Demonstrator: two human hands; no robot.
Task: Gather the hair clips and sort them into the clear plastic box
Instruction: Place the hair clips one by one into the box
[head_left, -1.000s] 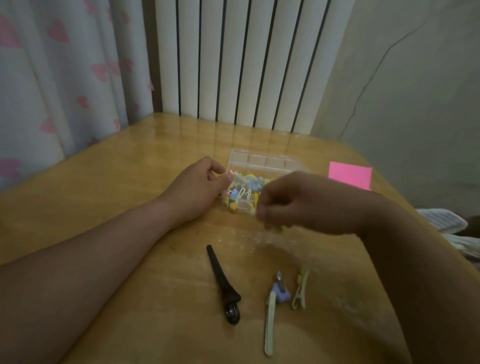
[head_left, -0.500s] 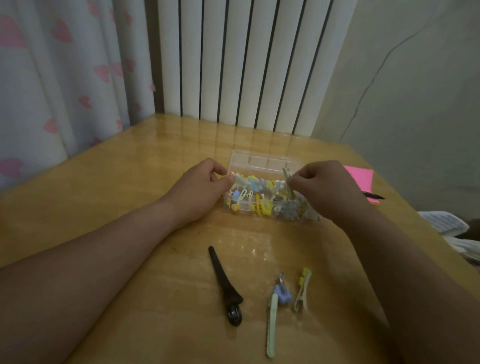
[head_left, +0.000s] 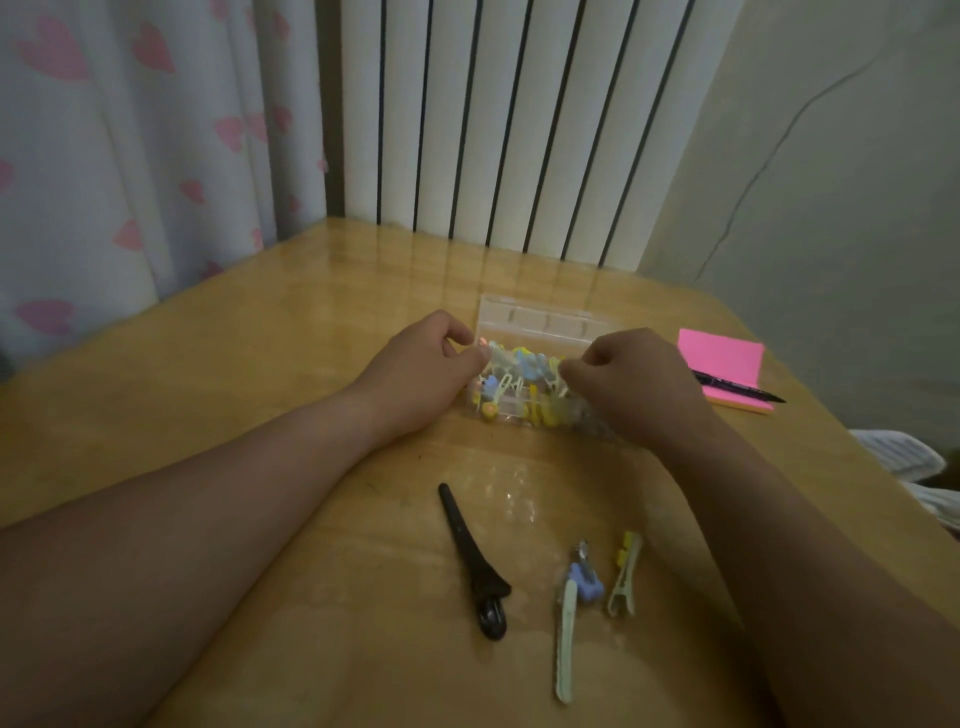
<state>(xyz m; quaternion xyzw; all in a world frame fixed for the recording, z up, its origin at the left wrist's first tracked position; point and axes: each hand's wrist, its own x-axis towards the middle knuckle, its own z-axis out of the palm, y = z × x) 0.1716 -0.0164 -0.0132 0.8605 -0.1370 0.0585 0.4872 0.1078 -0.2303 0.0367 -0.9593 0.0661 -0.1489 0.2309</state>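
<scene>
Head view
Room: a curtain (head_left: 130, 156) printed with pink hearts hangs at the left. White upright slats (head_left: 519, 130) with dark gaps stand behind the table, and a pale wall (head_left: 831, 208) with a thin dark line running up it is at the right.
Surface: glossy wooden table (head_left: 208, 415), dimly lit.
Clear plastic box (head_left: 535, 322): on the table's far middle, lid up at the back, with a heap of small pastel hair clips (head_left: 519, 384) inside.
Left hand (head_left: 421, 369): thumb and fingers pinch the box's left rim.
Right hand (head_left: 628, 379): fingers curled down over the box's right part, among the clips. I cannot tell whether they grip one.
Loose clips: a black hair clip (head_left: 472, 561), a long pale green clip (head_left: 566, 639), a blue clip (head_left: 587, 582) touching it, and a small green-yellow clip (head_left: 623, 577) just beside. All lie near the viewer, between the forearms.
Edges: the far edge meets the slats. A pink sticky pad (head_left: 722, 358) with a black pen (head_left: 737, 389) across it sits near the right edge, and white cloth (head_left: 898, 452) lies beyond that edge.
Open room: a strip of wood between the box and the loose clips, and a wide stretch left of the left forearm.
</scene>
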